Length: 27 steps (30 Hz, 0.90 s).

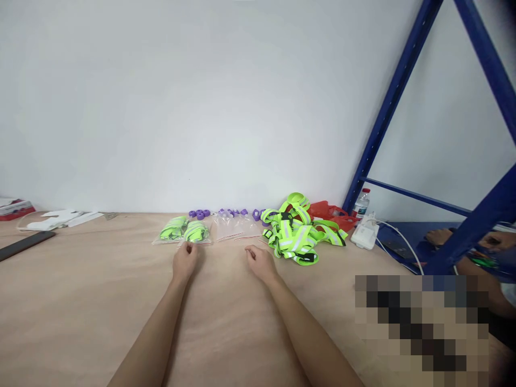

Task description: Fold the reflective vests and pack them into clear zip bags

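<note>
Left hand near bagged green straps, right hand curled on table

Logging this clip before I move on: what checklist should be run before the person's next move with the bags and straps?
1. Right hand free: ok, loosely curled on the table, holding nothing.
2. Left hand grip: cannot tell; fingertips at the filled bags' near edge, contact unclear.
3. Empty clear bags at hand: ok, flat just beyond both hands.
4. Strap pile in reach: likely ok, just right of the right hand, untouched.
5. Co-worker's hand out of the way: ok, far right by the blue rack.
</note>
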Available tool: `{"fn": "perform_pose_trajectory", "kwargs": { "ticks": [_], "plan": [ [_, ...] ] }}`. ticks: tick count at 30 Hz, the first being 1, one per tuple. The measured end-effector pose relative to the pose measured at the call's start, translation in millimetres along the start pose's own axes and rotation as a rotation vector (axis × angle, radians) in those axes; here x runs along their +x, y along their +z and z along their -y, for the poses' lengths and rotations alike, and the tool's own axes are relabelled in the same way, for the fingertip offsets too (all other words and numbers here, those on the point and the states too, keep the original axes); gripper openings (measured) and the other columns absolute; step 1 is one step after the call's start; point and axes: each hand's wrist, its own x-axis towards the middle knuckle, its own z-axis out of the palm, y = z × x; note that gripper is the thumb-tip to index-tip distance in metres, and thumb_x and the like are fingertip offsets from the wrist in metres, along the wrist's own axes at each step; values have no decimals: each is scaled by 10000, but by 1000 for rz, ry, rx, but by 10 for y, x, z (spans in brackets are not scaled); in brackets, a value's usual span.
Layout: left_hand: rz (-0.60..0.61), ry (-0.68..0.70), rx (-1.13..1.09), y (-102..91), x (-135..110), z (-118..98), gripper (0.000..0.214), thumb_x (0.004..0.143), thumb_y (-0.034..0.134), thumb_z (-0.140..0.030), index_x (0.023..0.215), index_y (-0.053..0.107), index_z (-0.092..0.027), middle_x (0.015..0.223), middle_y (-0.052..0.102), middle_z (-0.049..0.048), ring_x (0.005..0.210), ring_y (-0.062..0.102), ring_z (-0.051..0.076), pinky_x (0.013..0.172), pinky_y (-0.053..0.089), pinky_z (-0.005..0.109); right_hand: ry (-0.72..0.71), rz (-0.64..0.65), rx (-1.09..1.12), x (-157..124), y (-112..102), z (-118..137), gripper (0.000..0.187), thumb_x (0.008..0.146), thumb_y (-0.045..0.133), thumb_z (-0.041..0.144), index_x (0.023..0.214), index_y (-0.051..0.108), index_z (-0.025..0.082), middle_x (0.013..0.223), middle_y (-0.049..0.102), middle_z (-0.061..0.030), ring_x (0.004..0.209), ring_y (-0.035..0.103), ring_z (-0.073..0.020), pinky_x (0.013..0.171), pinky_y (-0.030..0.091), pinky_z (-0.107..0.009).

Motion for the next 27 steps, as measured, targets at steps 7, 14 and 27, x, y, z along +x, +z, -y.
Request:
{"fn": "perform_pose_trajectory", "kwargs": {
  "ticks": [7,14,27],
  "plan": [
    [-67,-17,43,20,134,-13,447,935,456,-303,1353,503,-153,1228,647,151,1121,636,308,872,522,382,-52,-84,15,6,43,-57,263,908,512,215,994,758,251,678,732,6,602,638,-161,593,395,-235],
    [33,64,217,165,179,-78,611,889,466,-268,1486,425,-144,1435,525,215,1325,490,377,1082,376,558,-116,-187,-47,26,34,-76,293,922,465,204,975,752,222,846,758,-41,750,672,-177,710,476,-255],
    [119,228,242,271,164,-162,593,926,457,-256,1510,401,-167,1580,364,195,1431,376,339,1139,309,550,169,-174,-447,559,-1198,-676,417,946,411,147,1294,630,209,1372,604,-146,1270,531,-303,1097,336,-505]
  ]
}}
